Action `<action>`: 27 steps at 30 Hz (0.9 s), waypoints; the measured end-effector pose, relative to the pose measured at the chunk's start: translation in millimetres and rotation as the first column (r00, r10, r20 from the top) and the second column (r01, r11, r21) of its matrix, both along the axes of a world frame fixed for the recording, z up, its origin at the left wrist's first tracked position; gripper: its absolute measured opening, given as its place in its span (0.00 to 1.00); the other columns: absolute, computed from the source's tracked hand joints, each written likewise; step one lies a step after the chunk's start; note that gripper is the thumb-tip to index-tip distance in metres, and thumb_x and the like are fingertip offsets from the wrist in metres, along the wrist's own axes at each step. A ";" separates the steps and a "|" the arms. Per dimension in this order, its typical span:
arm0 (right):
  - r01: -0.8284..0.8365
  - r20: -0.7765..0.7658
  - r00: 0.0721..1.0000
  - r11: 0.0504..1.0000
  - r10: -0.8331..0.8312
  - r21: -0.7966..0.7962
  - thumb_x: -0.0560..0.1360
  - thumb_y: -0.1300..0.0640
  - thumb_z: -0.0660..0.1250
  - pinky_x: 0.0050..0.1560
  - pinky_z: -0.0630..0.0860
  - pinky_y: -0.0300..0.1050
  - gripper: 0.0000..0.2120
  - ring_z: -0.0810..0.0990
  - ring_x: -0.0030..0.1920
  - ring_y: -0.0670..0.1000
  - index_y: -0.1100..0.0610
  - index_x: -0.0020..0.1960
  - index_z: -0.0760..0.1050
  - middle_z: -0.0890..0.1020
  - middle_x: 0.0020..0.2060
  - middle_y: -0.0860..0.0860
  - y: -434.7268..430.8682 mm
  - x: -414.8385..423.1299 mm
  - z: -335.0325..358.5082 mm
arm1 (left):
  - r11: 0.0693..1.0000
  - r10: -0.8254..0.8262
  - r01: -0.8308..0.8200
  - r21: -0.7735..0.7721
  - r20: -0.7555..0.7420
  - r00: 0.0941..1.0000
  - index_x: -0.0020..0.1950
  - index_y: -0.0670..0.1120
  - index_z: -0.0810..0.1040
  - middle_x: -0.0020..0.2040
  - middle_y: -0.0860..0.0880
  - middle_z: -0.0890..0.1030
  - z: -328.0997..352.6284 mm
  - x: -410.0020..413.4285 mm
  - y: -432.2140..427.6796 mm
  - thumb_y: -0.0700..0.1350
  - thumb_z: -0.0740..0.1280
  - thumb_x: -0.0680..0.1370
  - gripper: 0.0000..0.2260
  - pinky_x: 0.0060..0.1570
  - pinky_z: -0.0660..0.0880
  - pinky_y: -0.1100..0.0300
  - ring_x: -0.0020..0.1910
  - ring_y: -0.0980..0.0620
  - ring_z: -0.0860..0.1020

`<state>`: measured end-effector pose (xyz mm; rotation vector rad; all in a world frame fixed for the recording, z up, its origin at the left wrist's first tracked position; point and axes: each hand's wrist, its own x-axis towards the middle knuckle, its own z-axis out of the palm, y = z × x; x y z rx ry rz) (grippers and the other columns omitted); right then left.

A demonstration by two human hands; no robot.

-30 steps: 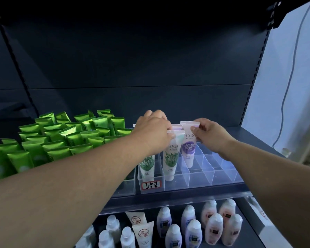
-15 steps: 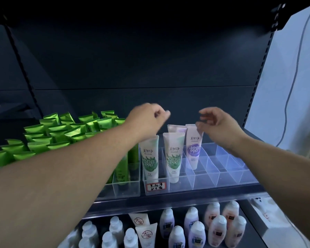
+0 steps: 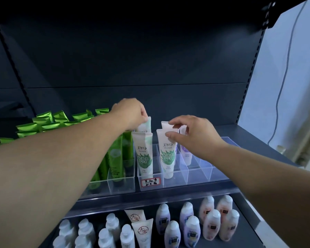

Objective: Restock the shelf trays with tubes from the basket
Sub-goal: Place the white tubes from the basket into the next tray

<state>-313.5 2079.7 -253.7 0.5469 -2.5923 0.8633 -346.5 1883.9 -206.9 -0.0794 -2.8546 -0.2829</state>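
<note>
A clear divided tray (image 3: 207,173) sits on the dark shelf. White tubes with green leaf prints stand in its left lanes: one in front (image 3: 144,154), another in the neighbouring lane (image 3: 167,154). My left hand (image 3: 131,113) pinches the crimped top of a rear white-green tube (image 3: 145,126) behind the front one. My right hand (image 3: 190,130) pinches the top of a rear white tube (image 3: 166,125) in the second lane. A purple-labelled tube (image 3: 185,151) stands just right of it, partly hidden by my right hand. The basket is out of view.
Green tubes (image 3: 43,122) fill the trays to the left, the nearest (image 3: 115,158) beside the white ones. A handwritten label (image 3: 150,182) marks the tray front. White bottles (image 3: 213,221) and tubes (image 3: 143,231) stand on the lower shelf. The tray's right lanes hold nothing.
Both hands were lifted off the tubes half a second ago; now they have come down and each pinches the top of a rear tube.
</note>
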 end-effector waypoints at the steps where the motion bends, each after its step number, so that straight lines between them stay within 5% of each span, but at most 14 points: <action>1: 0.010 -0.008 1.000 1.000 -0.010 -0.003 0.73 0.44 0.69 0.42 0.69 0.34 0.15 0.72 0.38 0.37 0.45 0.58 0.78 0.78 0.48 0.39 1.1 0.5 1.5 | 0.999 -0.005 0.007 0.042 -0.029 1.000 0.40 0.52 0.80 0.41 0.55 0.80 7.1 3.7 -1.0 0.51 0.67 0.76 0.07 0.46 0.72 0.58 0.45 0.51 0.77; 4: 0.035 -0.032 0.999 0.997 -0.037 -0.063 0.73 0.44 0.69 0.38 0.68 0.28 0.13 0.73 0.40 0.38 0.45 0.56 0.78 0.78 0.48 0.39 4.3 4.2 8.7 | 0.991 -0.011 0.034 0.129 -0.177 0.984 0.42 0.52 0.80 0.37 0.57 0.77 38.4 22.9 3.5 0.48 0.66 0.77 0.06 0.36 0.68 0.62 0.38 0.54 0.76; 12: -0.026 -0.090 0.996 0.895 -0.016 -0.446 0.67 0.48 0.77 0.40 0.73 0.28 0.18 0.78 0.42 0.38 0.45 0.52 0.74 0.81 0.43 0.40 3.0 26.1 55.2 | 0.901 -0.245 0.412 0.135 -0.627 0.739 0.46 0.53 0.80 0.45 0.57 0.80 92.5 80.2 69.5 0.50 0.64 0.78 0.06 0.44 0.70 0.67 0.44 0.59 0.75; 17: 0.060 0.008 0.998 0.909 -0.063 -0.413 0.70 0.52 0.76 0.37 0.73 0.31 0.12 0.80 0.42 0.40 0.51 0.49 0.76 0.82 0.42 0.43 25.1 35.7 48.3 | 0.836 -0.298 0.492 0.244 -0.552 0.779 0.48 0.51 0.81 0.46 0.57 0.81 69.6 86.2 93.7 0.48 0.65 0.78 0.06 0.48 0.73 0.64 0.46 0.59 0.77; 27: 0.212 0.319 0.943 0.915 -0.098 -0.344 0.70 0.57 0.75 0.38 0.73 0.38 0.12 0.80 0.44 0.46 0.52 0.50 0.76 0.82 0.43 0.46 32.7 26.3 -20.4 | 0.936 -0.203 0.268 0.227 -0.274 0.940 0.56 0.53 0.79 0.49 0.55 0.79 3.7 81.2 67.8 0.50 0.67 0.76 0.10 0.52 0.76 0.55 0.47 0.54 0.76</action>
